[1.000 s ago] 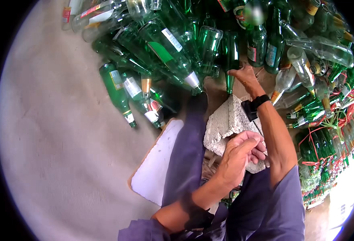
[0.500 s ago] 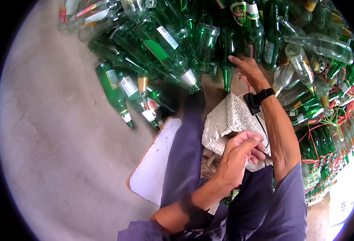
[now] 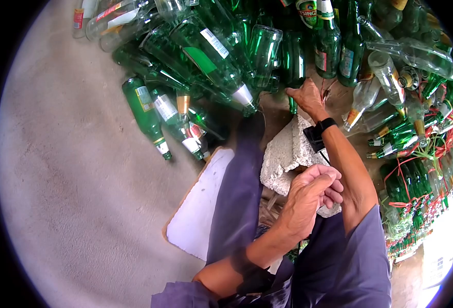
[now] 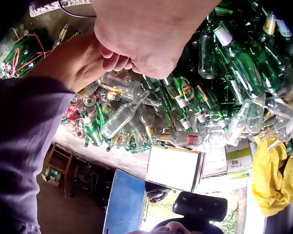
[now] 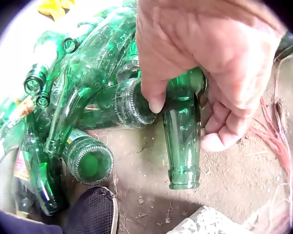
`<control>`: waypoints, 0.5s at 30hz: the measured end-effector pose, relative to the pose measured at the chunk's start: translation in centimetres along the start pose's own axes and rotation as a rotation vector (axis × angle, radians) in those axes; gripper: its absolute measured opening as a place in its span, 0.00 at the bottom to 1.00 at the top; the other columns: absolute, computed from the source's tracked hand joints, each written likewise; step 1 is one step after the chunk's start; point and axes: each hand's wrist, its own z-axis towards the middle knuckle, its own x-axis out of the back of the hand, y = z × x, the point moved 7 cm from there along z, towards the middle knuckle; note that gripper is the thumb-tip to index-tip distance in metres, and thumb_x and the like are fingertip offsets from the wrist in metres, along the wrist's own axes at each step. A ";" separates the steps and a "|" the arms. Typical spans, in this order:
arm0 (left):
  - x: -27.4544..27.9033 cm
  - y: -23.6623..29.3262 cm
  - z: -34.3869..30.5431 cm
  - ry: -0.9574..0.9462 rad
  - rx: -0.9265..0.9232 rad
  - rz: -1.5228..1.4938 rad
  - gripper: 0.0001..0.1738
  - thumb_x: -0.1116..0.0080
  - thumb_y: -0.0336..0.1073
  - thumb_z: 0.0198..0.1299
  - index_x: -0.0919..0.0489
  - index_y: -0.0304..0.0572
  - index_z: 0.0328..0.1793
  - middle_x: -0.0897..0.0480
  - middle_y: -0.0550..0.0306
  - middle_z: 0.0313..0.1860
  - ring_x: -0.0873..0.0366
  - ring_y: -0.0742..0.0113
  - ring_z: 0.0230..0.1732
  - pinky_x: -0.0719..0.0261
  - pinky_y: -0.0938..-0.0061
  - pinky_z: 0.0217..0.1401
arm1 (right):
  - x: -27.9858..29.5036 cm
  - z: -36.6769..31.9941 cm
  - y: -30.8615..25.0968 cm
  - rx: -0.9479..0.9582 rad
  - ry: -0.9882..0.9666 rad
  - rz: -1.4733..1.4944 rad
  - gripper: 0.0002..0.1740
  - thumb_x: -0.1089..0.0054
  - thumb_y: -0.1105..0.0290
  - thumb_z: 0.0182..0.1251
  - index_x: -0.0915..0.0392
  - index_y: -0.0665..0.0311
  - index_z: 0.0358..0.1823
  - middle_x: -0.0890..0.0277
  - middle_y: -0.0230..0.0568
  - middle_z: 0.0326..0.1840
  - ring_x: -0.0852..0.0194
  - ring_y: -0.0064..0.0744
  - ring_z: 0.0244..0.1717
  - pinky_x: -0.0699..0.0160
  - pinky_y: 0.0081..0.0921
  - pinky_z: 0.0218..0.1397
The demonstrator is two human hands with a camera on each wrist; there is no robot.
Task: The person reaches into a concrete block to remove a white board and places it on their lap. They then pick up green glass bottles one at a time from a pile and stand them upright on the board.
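Left hand [image 3: 308, 197] is hanging in front of person's body, grip curling loosely. Rough white block [image 3: 280, 159] is sitting beyond it. White board [image 3: 198, 208] is lying on floor [image 3: 82, 179], beside leg [image 3: 236, 190]. Past block, right hand [image 3: 308, 99] is holding green bottle [image 5: 182, 146], grip sitting narrow round it, thumb one side, fingers other side. Bottle mouth is pointing back toward block. Behind, big bottle pile [image 3: 211, 56] is spreading. Off to person's right, more bottles [image 3: 414, 177] are sitting in bunches, red string [image 3: 400, 204] wrapping round them.
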 end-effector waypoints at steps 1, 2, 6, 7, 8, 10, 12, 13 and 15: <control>0.0 0.0 0.0 0.003 0.004 -0.006 0.11 0.47 0.38 0.70 0.22 0.37 0.48 0.19 0.56 0.36 0.20 0.70 0.33 0.27 0.80 0.35 | 0.1 0.0 -0.1 0.000 -0.002 0.001 0.37 0.29 0.51 0.47 0.26 0.81 0.44 0.19 0.67 0.42 0.17 0.59 0.50 0.21 0.43 0.54; 0.0 0.0 0.0 0.005 0.008 -0.014 0.10 0.48 0.36 0.71 0.22 0.36 0.48 0.18 0.54 0.36 0.19 0.68 0.33 0.27 0.78 0.36 | 0.1 -0.1 -0.1 -0.009 -0.021 0.023 0.36 0.29 0.52 0.47 0.25 0.80 0.44 0.18 0.67 0.42 0.17 0.59 0.50 0.21 0.43 0.54; -0.1 -0.1 0.1 -0.005 0.012 -0.016 0.10 0.47 0.36 0.71 0.22 0.36 0.48 0.18 0.54 0.36 0.19 0.68 0.33 0.27 0.78 0.36 | 0.4 -0.2 0.2 -0.037 -0.048 0.019 0.34 0.31 0.52 0.47 0.24 0.78 0.44 0.18 0.65 0.40 0.17 0.60 0.48 0.21 0.44 0.52; -0.1 -0.2 0.0 -0.004 0.008 0.000 0.11 0.47 0.38 0.70 0.22 0.37 0.48 0.19 0.56 0.36 0.20 0.71 0.33 0.27 0.80 0.36 | 0.5 -0.5 0.2 -0.038 -0.048 0.020 0.34 0.31 0.52 0.47 0.24 0.78 0.44 0.18 0.65 0.40 0.17 0.60 0.48 0.21 0.44 0.52; -0.1 -0.3 0.0 -0.003 0.004 0.015 0.12 0.46 0.40 0.70 0.23 0.39 0.49 0.20 0.58 0.37 0.21 0.73 0.32 0.28 0.82 0.35 | 0.5 -0.8 0.2 -0.051 -0.047 0.049 0.34 0.31 0.51 0.47 0.24 0.78 0.44 0.18 0.65 0.39 0.17 0.60 0.47 0.21 0.44 0.51; -0.2 -0.3 0.0 0.002 0.005 0.019 0.12 0.46 0.40 0.70 0.22 0.39 0.48 0.20 0.58 0.37 0.21 0.73 0.32 0.28 0.82 0.35 | 0.7 -1.4 0.0 -0.062 -0.044 0.078 0.35 0.31 0.51 0.47 0.24 0.78 0.43 0.18 0.64 0.38 0.16 0.60 0.45 0.20 0.45 0.51; -0.1 -0.3 0.0 0.008 0.007 0.021 0.12 0.46 0.40 0.70 0.22 0.39 0.48 0.20 0.58 0.37 0.21 0.73 0.32 0.28 0.82 0.35 | 0.9 -2.3 -0.6 -0.029 -0.037 0.088 0.34 0.33 0.51 0.49 0.24 0.79 0.43 0.18 0.65 0.35 0.16 0.60 0.42 0.20 0.44 0.48; -0.1 -0.3 0.0 0.006 0.008 0.008 0.11 0.47 0.38 0.70 0.22 0.38 0.48 0.19 0.57 0.37 0.20 0.71 0.33 0.27 0.80 0.36 | 1.0 -2.9 -0.8 -0.029 -0.037 0.088 0.34 0.33 0.51 0.49 0.24 0.79 0.43 0.18 0.65 0.35 0.16 0.60 0.42 0.20 0.44 0.48; -0.1 -0.1 0.1 0.001 0.008 -0.002 0.11 0.48 0.36 0.71 0.22 0.36 0.48 0.19 0.55 0.36 0.19 0.68 0.34 0.26 0.78 0.37 | 1.8 -3.8 -1.6 0.049 0.037 0.164 0.33 0.35 0.52 0.51 0.25 0.80 0.43 0.20 0.67 0.34 0.15 0.59 0.40 0.19 0.44 0.45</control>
